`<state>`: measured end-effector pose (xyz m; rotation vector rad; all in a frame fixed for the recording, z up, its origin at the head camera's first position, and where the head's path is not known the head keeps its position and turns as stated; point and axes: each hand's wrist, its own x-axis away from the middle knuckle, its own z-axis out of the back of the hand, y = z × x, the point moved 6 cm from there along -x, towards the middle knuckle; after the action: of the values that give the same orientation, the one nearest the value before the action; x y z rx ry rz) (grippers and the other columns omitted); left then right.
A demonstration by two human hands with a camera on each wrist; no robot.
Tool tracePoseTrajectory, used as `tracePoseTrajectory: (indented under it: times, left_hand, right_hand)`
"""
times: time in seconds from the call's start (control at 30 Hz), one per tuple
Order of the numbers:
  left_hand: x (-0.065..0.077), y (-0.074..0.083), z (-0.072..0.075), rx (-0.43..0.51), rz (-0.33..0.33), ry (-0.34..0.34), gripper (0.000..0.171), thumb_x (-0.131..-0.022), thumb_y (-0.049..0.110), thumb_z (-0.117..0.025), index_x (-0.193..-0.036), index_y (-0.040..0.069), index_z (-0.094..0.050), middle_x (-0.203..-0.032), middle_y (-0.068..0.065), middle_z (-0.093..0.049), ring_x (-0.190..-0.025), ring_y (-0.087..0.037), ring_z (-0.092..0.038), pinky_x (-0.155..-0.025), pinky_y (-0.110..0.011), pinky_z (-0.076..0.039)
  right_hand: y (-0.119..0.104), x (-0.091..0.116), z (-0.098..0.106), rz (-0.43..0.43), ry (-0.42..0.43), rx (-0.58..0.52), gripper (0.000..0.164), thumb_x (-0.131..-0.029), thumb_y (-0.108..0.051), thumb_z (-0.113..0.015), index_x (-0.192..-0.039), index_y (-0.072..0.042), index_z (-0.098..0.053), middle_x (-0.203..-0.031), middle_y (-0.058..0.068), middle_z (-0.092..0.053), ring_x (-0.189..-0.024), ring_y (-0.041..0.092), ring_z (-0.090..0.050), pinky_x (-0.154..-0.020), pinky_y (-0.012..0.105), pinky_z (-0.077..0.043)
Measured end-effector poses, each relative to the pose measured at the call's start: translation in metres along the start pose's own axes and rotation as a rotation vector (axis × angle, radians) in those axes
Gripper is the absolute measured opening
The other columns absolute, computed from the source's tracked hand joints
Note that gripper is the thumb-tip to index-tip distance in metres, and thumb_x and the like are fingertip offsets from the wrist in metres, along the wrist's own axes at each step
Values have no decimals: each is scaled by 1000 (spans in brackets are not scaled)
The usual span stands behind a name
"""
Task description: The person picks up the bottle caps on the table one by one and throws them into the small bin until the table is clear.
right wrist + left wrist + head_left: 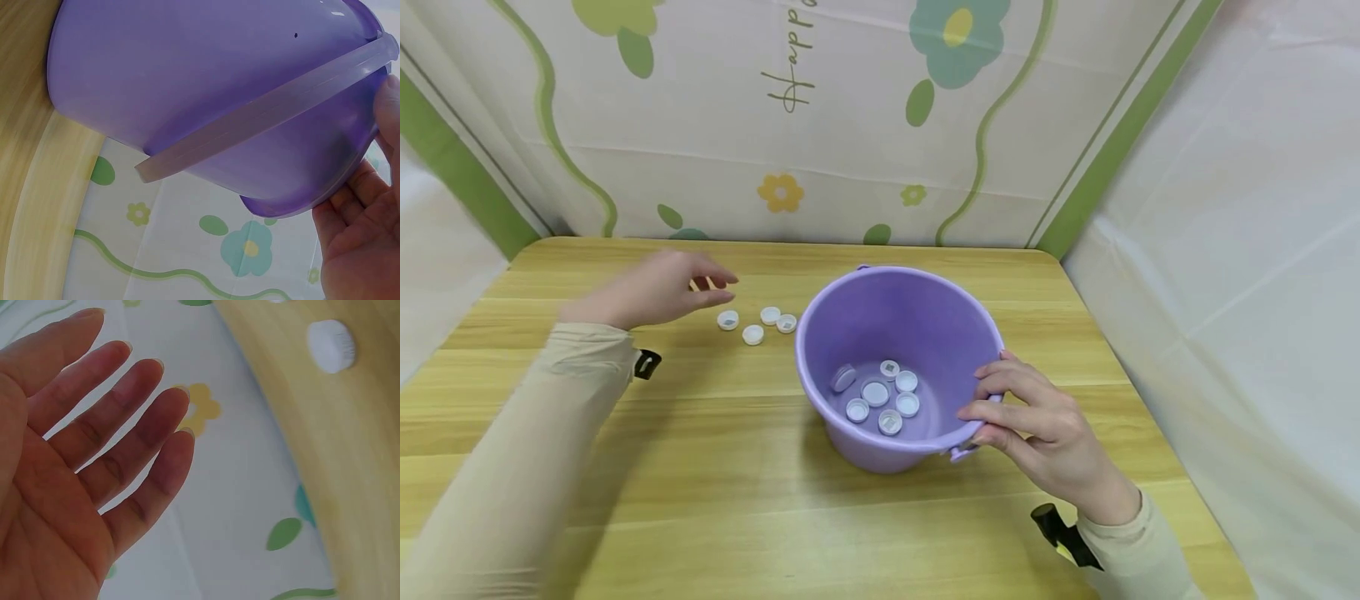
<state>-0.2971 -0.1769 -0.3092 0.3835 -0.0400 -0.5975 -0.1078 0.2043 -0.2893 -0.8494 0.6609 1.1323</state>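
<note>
A purple bucket [913, 310] stands on the wooden table, with several round white caps [875, 394] lying on its bottom. My right hand [1048, 425] grips the bucket's rim at the right, fingers over the edge and thumb outside. In the right wrist view, the bucket's handle [269, 109] hangs down along its outer wall. Left of the bucket, several more white caps [753, 335] lie on the table. Just behind the leftmost of them hovers my left hand [658, 289], holding nothing; its fingers [128, 397] are spread and slightly bent in the left wrist view.
The wooden table [715, 500] runs back to a white cloth [850, 150] printed with flowers and vines. Plain white sheeting [1240, 275] hangs along the right side. Dark straps with small devices [1063, 533] sit at the wrists.
</note>
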Motion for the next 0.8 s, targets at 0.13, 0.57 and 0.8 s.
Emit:
tracePoseTrajectory:
  times: [0.13,0.57,0.8]
  left_hand:
    - [-4,-21,-18,38,33,-23,30,-94,21,-70,-119,3,-71,-107,-8,-70,-89,-22,-65,-77,-44,-53]
    - [-18,-51,-55,70,79,-123,41,-91,17,-71,-127,-2,-64,-125,-24,-60,-104,-37,-59,-89,-53,-48]
    - [-24,-52,-67,85,57,-148,35,-90,9,-71,-123,-2,-67,-121,-22,-62,-97,-31,-61,-87,-49,-49]
  right_hand:
    - [0,0,0,0,-2,-2,21,-94,-21,-66,-96,-2,-75,-94,14,-64,-106,27,-58,-112,46,-33]
    - [1,2,0,-5,-1,1,21,-94,-22,-66,-96,-2,-75,-94,14,-64,-106,27,-58,-112,46,-33]
    - [1,2,1,-8,-4,9,22,-94,-22,-66,-95,-2,-75,-94,14,-64,-107,27,-57,-112,46,-33]
